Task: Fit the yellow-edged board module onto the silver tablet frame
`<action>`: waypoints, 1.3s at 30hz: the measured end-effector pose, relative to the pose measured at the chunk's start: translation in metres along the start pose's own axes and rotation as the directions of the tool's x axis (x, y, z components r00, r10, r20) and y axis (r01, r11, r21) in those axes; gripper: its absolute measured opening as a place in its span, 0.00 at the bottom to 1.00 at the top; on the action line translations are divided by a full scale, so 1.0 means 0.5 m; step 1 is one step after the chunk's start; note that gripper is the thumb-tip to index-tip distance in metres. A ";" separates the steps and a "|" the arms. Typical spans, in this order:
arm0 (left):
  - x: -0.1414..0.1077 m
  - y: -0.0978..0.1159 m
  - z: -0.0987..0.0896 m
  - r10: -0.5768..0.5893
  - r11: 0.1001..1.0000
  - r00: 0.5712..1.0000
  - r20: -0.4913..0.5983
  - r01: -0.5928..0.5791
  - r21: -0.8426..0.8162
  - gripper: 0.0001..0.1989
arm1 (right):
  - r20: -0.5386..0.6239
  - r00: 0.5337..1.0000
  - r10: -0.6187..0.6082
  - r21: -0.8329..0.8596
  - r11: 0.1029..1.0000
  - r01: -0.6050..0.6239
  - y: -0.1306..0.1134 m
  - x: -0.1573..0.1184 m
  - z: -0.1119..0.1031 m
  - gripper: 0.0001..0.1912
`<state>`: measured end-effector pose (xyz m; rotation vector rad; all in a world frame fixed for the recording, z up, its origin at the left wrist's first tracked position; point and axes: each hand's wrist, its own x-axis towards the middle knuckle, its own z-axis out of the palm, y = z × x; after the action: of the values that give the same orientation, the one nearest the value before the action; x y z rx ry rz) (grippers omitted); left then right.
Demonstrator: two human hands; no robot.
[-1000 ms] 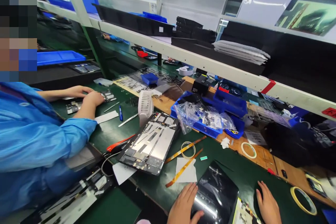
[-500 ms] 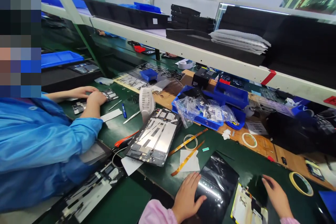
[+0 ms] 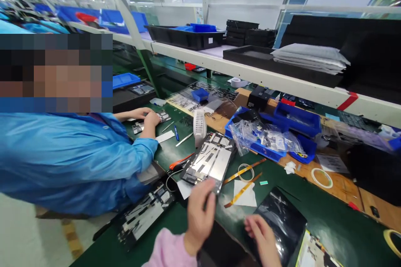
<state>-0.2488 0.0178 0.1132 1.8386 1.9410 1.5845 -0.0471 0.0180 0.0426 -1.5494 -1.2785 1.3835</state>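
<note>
My left hand (image 3: pixel 201 215) is open, thumb apart from its fingers. Its fingertips overlap the lower edge of an opened tablet assembly (image 3: pixel 209 156) with a silvery inside, which lies on top of a stack; whether they touch it I cannot tell. My right hand (image 3: pixel 265 238) has loosely curled fingers with nothing visible in them. It hovers at the left side of a glossy black panel (image 3: pixel 280 221) and covers part of its edge. Right of the panel lies a yellow-edged part (image 3: pixel 313 254), cut off by the frame. Another opened tablet assembly (image 3: pixel 145 212) lies at lower left.
Two orange ribbon strips (image 3: pixel 242 190), a tape roll (image 3: pixel 246 172) and a white sheet (image 3: pixel 246 200) lie between stack and panel. A white fan (image 3: pixel 199 127) stands behind the stack. Blue bins (image 3: pixel 266 152) hold plastic bags. A co-worker in a blue sleeve (image 3: pixel 138 158) works at left.
My left hand has left the black panel and moved to the stacked tablet assembly. My right hand has moved left, from beyond the yellow-edged part to the panel. The view has turned left.
</note>
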 end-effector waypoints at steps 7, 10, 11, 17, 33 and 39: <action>0.150 -0.148 -0.097 -0.244 0.941 0.970 -0.017 0.241 0.239 0.20 | 0.153 0.987 0.039 0.185 0.980 -0.067 -0.139 0.141 0.217 0.29; 0.139 -0.124 -0.093 -0.108 0.965 0.985 0.134 0.072 0.251 0.16 | 0.124 0.992 0.027 0.203 0.978 -0.052 -0.141 0.136 0.223 0.27; 0.136 -0.111 -0.090 -0.069 0.968 0.979 0.194 0.018 0.251 0.16 | 0.127 0.992 0.028 0.209 0.976 -0.054 -0.144 0.132 0.222 0.27; 0.163 -0.066 -0.090 0.040 0.937 0.927 0.374 -0.165 0.307 0.15 | 0.225 0.974 0.021 0.357 0.928 -0.102 -0.203 0.122 0.208 0.32; 0.426 0.015 -0.053 0.064 0.979 0.498 0.865 -0.198 0.041 0.20 | 0.303 0.953 -0.002 0.677 0.705 -0.214 -0.320 0.125 0.123 0.29; 0.466 -0.041 0.015 0.081 0.976 0.469 0.879 -0.215 0.025 0.22 | 0.310 0.951 0.013 0.693 0.681 -0.236 -0.316 0.127 0.121 0.29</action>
<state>-0.3288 0.2030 0.2319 2.2328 1.3832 0.2605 -0.1444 0.1159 0.1597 -0.9030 -0.6065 1.9473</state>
